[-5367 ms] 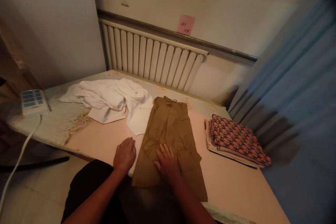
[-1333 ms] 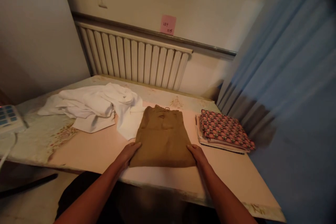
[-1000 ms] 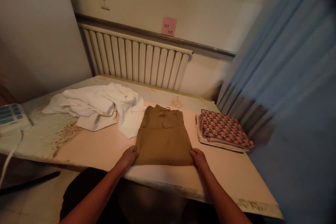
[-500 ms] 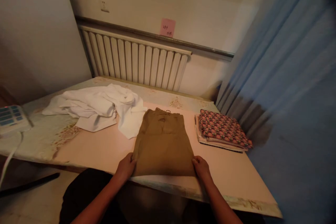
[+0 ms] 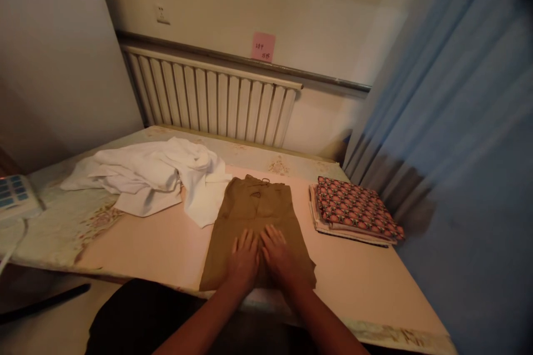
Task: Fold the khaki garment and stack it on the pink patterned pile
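A folded brown garment point(image 5: 257, 209) lies on the pink table point(image 5: 158, 238), its near edge close to the table's front. My left hand point(image 5: 244, 262) and my right hand point(image 5: 280, 258) rest flat side by side on the garment's near half, fingers spread and pointing away from me. Neither hand holds anything.
A crumpled white cloth point(image 5: 156, 173) lies left of the garment. A folded patterned cloth stack point(image 5: 356, 211) sits to the right. A white power strip point(image 5: 14, 196) with a cable is at the far left. A radiator point(image 5: 212, 97) runs behind the table; a blue curtain point(image 5: 462, 138) hangs right.
The garment, long before, now lies folded shorter. My hands left its two near corners and came together flat on top of its near half.
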`<state>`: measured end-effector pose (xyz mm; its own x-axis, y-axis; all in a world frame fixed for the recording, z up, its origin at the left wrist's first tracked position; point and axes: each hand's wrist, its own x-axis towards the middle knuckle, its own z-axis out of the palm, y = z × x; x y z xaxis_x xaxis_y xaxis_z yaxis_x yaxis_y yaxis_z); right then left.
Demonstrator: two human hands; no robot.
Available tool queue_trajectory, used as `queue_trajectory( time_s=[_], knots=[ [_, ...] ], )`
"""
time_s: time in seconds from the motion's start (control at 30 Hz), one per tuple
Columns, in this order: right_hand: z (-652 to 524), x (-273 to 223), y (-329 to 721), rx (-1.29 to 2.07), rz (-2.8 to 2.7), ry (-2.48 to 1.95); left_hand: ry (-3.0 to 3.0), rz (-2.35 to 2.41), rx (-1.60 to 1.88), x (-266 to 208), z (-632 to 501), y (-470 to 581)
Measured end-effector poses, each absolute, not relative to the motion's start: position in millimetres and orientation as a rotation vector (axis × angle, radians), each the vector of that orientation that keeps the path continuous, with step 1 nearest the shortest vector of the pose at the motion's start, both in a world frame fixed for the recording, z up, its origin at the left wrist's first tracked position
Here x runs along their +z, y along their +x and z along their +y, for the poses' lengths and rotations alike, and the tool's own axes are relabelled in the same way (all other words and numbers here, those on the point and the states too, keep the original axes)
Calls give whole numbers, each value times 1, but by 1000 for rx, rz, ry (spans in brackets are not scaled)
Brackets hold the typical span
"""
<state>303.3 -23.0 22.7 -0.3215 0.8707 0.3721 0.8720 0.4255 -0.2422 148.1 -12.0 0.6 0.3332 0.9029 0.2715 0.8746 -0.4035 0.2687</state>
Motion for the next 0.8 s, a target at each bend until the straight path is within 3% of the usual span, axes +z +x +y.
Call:
queue_trajectory(
  time_s=[0.3,0.8],
  knots=[
    [-11,6,309,117,-2251,-1673,2538,1686,500,-11,-8,138],
    [-10,1,350,-7,-2188,-1927,2567,1946,347,4,20,98]
  ],
)
